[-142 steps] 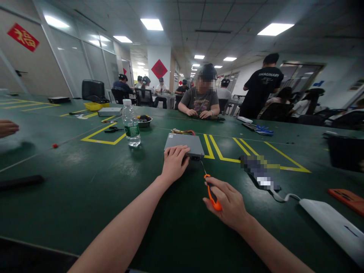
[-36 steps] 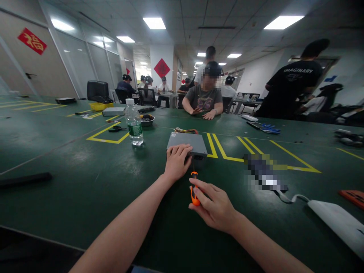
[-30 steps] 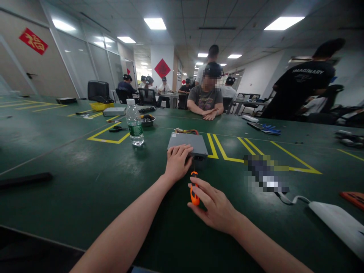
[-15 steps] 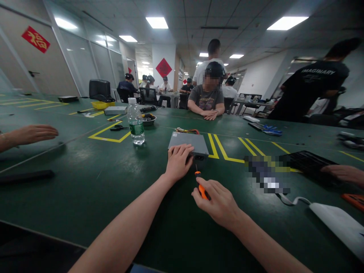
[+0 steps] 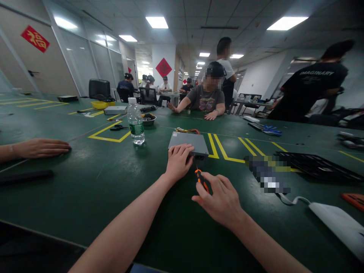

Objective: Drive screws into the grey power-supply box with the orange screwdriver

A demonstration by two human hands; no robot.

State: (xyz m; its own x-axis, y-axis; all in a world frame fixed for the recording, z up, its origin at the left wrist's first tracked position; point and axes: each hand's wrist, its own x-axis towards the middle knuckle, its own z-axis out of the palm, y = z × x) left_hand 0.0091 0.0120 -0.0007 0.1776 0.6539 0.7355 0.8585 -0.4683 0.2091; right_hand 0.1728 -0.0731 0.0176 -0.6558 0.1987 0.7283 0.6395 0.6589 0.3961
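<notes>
A grey metal computer power supply unit (image 5: 195,143) lies on the green table, its power socket facing me and coloured cables at its far side. My left hand (image 5: 179,161) holds it at the near left edge, fingers over the top and thumb down the front. In my right hand (image 5: 218,197) is an orange and black screwdriver (image 5: 202,182), pinched loosely between thumb and fingers. Its thin shaft points at the unit's front face below the socket. Whether the tip sits in a screw is too small to tell.
Left of the unit stands a water bottle (image 5: 136,123), with a metal bowl (image 5: 149,120) behind it. To the right lie a black slotted panel (image 5: 315,165) and a white power strip (image 5: 338,223). Another person's hand (image 5: 42,148) rests at the left; someone sits opposite.
My right hand's fingers have spread and shifted on the screwdriver handle, which has turned. My left hand and the unit have stayed put. At left, another person's hand came down onto the table.
</notes>
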